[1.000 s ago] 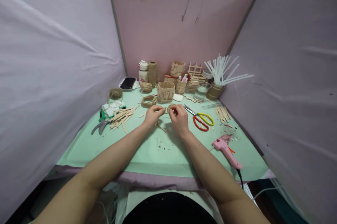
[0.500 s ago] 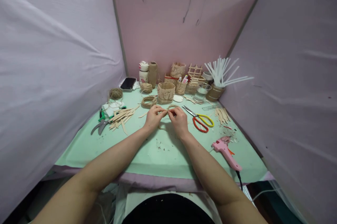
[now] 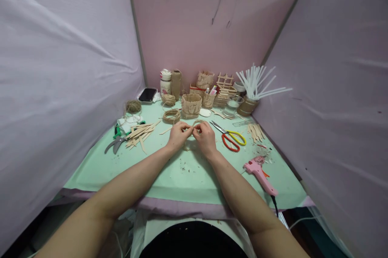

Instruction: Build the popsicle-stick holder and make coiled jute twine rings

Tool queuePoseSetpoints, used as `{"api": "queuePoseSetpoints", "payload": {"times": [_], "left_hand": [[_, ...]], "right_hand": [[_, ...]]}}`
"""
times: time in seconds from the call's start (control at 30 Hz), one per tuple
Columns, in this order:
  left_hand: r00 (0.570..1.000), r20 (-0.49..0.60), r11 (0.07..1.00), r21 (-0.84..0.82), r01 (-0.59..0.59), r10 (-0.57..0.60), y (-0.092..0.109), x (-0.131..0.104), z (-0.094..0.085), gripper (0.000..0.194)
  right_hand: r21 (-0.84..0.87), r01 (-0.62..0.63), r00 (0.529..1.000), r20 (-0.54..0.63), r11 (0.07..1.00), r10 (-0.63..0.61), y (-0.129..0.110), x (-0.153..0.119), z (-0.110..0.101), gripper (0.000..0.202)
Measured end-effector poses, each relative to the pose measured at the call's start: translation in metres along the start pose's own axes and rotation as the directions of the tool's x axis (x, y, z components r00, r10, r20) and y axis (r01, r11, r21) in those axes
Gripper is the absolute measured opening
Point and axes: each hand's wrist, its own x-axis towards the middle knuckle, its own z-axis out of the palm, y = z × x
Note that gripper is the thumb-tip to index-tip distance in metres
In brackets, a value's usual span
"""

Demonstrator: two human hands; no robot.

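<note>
My left hand (image 3: 179, 133) and my right hand (image 3: 205, 136) meet over the middle of the table, fingertips pinched close together. Between them runs a piece of tan twine (image 3: 198, 121); a loop of it shows just beyond the fingers, and a loose part hangs below. The exact grip of the fingertips is too small to make out. Behind my left hand lies a coil of twine (image 3: 171, 116). A basket-like holder of wooden sticks (image 3: 191, 105) stands just past both hands. Scissors with red and yellow handles (image 3: 230, 137) rest to the right of my right hand.
A pink glue gun (image 3: 260, 175) lies at the right front. Wooden sticks (image 3: 141, 135) and pruning shears (image 3: 115, 144) are at left. A clear cup (image 3: 233, 106), a pot of white glue sticks (image 3: 248, 105), a phone (image 3: 147, 95) and a bottle (image 3: 165, 82) stand towards the back.
Both hands stay pinched in nearly the same place, with only slight finger movement. The whole view has shifted very slightly.
</note>
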Motion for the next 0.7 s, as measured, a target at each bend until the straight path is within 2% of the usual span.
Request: {"api": "queuePoseSetpoints", "payload": {"times": [0.1,0.17,0.23,0.33,0.37,0.4,0.43,0.47,0.53,0.6,0.7], "left_hand": [[0.99,-0.008,0.984,-0.112,0.142,-0.144,0.004,0.0,0.003,0.005],[0.947,0.049,0.903,-0.286,0.319,-0.319,0.005,0.002,0.004,0.004],[0.854,0.196,0.727,-0.454,0.515,-0.483,0.006,0.005,0.002,0.009],[0.659,0.451,0.416,-0.528,0.741,-0.602,0.007,0.009,-0.004,0.017],[0.614,0.499,0.348,-0.528,0.775,-0.612,0.008,0.01,-0.007,0.016],[0.597,0.522,0.315,-0.531,0.787,-0.609,0.009,0.011,-0.009,0.015],[0.61,0.522,0.325,-0.539,0.777,-0.596,0.01,0.011,-0.01,0.013],[0.646,0.501,0.366,-0.548,0.752,-0.576,0.011,0.01,-0.011,0.011],[0.726,0.436,0.5,-0.53,0.685,-0.531,0.014,0.008,-0.011,0.011],[0.788,0.389,0.642,-0.458,0.615,-0.478,0.015,0.006,-0.01,0.016],[0.87,0.352,0.845,-0.288,0.451,-0.345,0.01,0.005,-0.009,0.018]], "right_hand": [[0.018,-0.004,1.0,-0.005,1.0,0.004,0.0,0.0,0.001,0.011],[0.052,-0.01,1.0,-0.013,0.999,0.011,-0.002,0.0,0.001,0.01],[0.103,-0.018,1.0,-0.018,0.995,0.02,-0.004,-0.001,0.002,0.01],[0.224,-0.087,0.995,-0.023,0.971,0.094,-0.008,-0.001,0.004,0.01],[0.287,-0.141,0.988,-0.012,0.947,0.151,-0.008,-0.001,0.006,0.01],[0.359,-0.21,0.975,0.011,0.909,0.221,-0.008,-0.001,0.007,0.011],[0.43,-0.283,0.955,0.045,0.857,0.293,-0.008,0.0,0.008,0.013],[0.49,-0.349,0.931,0.084,0.799,0.356,-0.008,0.0,0.009,0.016],[0.558,-0.434,0.89,0.142,0.707,0.434,-0.006,0.001,0.009,0.02],[0.565,-0.458,0.876,0.153,0.686,0.458,-0.005,0.002,0.008,0.021],[0.532,-0.45,0.882,0.139,0.717,0.451,-0.005,0.003,0.006,0.019]]}}
